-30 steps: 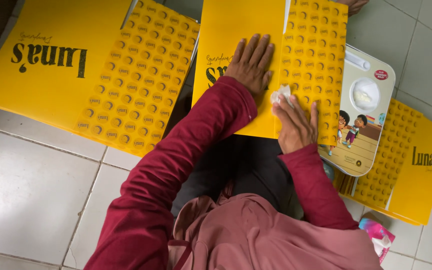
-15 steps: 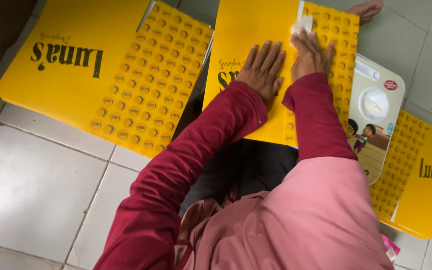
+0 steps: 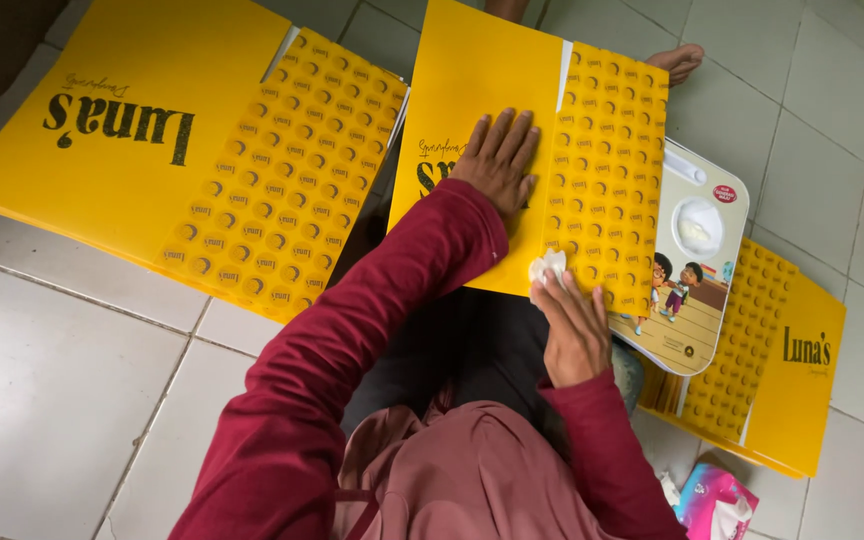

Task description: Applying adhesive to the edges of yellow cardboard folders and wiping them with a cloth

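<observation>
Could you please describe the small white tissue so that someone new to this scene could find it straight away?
Start at the yellow folder lying in the middle, which the left hand presses flat. At its near edge, the right hand holds the white tissue under its fingers. It is the only crumpled white wad on that yellow surface.

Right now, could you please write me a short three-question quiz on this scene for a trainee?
1. True or false: the left hand lies flat on the yellow folder on the person's lap.
2. What does the right hand press against the folder's near edge?
A. a pen
B. a small white tissue
C. a pair of scissors
3. Fill in: the illustrated white tray peeks out from under the folder's ____ side as the camera sees it.

Key:
1. True
2. B
3. right
</observation>
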